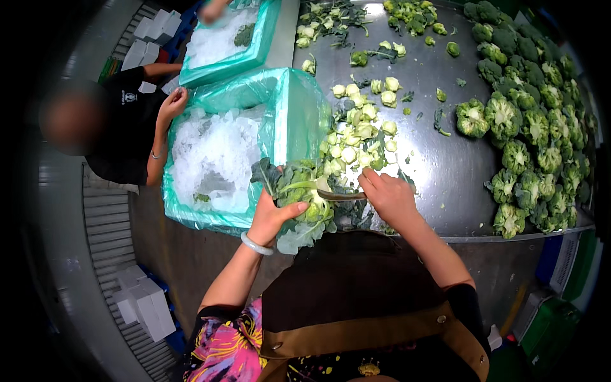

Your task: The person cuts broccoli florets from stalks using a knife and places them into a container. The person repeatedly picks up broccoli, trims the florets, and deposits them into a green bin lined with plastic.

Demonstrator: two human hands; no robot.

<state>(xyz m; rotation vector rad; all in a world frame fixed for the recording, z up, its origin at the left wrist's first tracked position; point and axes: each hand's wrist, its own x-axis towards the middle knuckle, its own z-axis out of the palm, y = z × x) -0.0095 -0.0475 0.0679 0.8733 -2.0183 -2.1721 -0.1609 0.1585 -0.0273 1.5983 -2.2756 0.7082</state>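
Observation:
My left hand [274, 215] grips a head of broccoli [305, 210] with its leaves still on, the cut-stem side turned to the right. In my right hand [389, 196] is a knife [341, 196], its curved blade reaching left to the broccoli's stem. Whether the blade has entered the stem cannot be told. Beyond the knife lies a pile of pale cut stem pieces [355, 138] mixed with dark leaves on the steel table [429, 181]. Just left of the pile stands a box lined with green plastic [300, 119], holding crushed ice [215, 162].
Many trimmed broccoli heads [525, 124] are heaped along the table's right side. Another ice-filled lined box [229, 71] stands farther back. A co-worker [121, 124] stands at the left, a hand by the boxes. White cartons [143, 305] lie at lower left, green crates [549, 329] at lower right.

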